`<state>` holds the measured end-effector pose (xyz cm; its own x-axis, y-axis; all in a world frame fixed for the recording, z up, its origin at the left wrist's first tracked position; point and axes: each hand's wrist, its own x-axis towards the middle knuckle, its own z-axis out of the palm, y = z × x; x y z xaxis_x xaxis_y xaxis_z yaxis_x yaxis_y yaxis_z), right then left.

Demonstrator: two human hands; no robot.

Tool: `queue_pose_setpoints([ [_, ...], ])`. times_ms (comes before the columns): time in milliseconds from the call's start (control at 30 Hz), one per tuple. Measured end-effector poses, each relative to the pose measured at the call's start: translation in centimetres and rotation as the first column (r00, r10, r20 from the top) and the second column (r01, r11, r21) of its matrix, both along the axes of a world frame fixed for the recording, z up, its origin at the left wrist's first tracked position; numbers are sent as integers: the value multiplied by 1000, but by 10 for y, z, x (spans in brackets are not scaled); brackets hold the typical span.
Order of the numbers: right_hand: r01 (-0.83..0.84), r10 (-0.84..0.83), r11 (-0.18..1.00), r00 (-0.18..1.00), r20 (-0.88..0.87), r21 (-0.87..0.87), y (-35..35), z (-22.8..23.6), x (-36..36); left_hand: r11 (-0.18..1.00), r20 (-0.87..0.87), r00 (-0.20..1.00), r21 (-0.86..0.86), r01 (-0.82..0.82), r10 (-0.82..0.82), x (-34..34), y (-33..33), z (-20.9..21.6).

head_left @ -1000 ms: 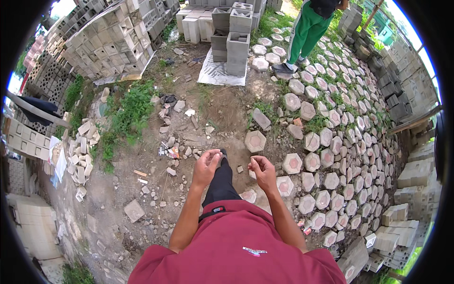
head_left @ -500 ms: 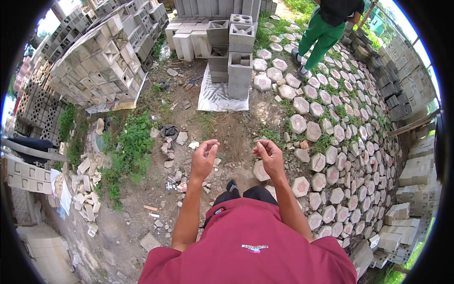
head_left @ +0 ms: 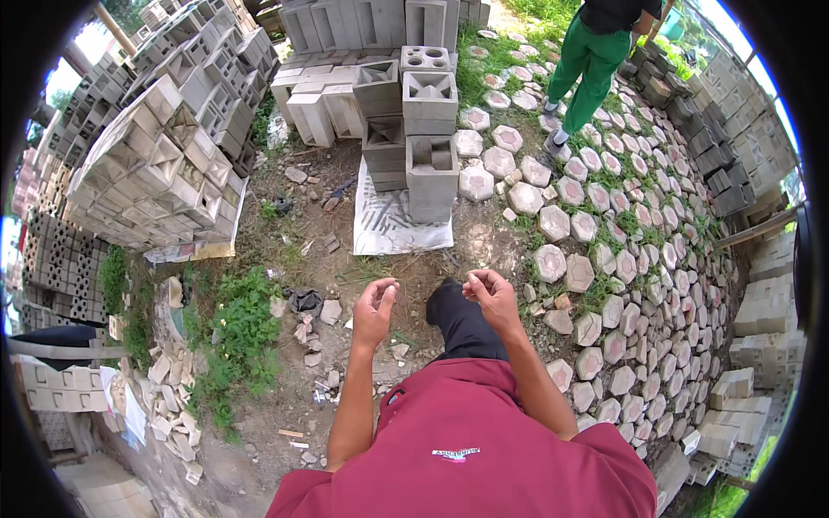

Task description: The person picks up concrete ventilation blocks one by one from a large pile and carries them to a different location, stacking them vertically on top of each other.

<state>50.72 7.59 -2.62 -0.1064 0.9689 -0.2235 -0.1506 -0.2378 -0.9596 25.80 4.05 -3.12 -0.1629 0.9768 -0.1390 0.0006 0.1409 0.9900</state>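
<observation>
Both hands are raised in front of me over the dirt path, with nothing visible in either. My left hand [head_left: 375,309] has loosely bent fingers, the thumb a little apart from them. Across a gap, my right hand [head_left: 492,296] is held much the same way, its fingers half curled and apart. Neither touches anything. Ahead of them stands a short stack of grey hollow concrete blocks [head_left: 430,186], on a whitish printed sheet [head_left: 380,231]. The top block [head_left: 425,58] has round holes.
At left rises a big stack of pale ventilation blocks [head_left: 155,181], with green weeds [head_left: 242,324] and broken rubble [head_left: 173,406] nearer me. Hexagonal pavers [head_left: 551,263] cover the ground at right. A person in green trousers [head_left: 589,73] stands among them, far right.
I have stepped forward, and the block stack and sheet now look closer. One dark-trousered leg swings out ahead between my hands. The hands keep nearly the same pose.
</observation>
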Motion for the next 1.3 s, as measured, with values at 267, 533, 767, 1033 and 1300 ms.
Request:
queue_pose_setpoints([
  [267, -36, 36, 999, 998, 50, 5, 173, 48, -3, 1000, -12, 1000, -3, -24, 24, -9, 182, 85],
  [533, -95, 95, 995, 991, 92, -7, 299, 75, -11, 998, -4, 998, -4, -61, 61, -22, 293, 89],
  [767, 48, -37, 983, 997, 64, -176, 365, 58, -31, 993, 42, 997, -95, 74, -70, -35, 408, 56],
  [1033, 155, -137, 980, 980, 142, -122, 490, 53, -54, 974, 82, 979, -115, 196, -188, -67, 573, 48],
  [1300, 176, -150, 978, 965, 214, -108, 579, 7, -58, 954, -75, 985, -267, 133, -158, -72, 663, -15],
])
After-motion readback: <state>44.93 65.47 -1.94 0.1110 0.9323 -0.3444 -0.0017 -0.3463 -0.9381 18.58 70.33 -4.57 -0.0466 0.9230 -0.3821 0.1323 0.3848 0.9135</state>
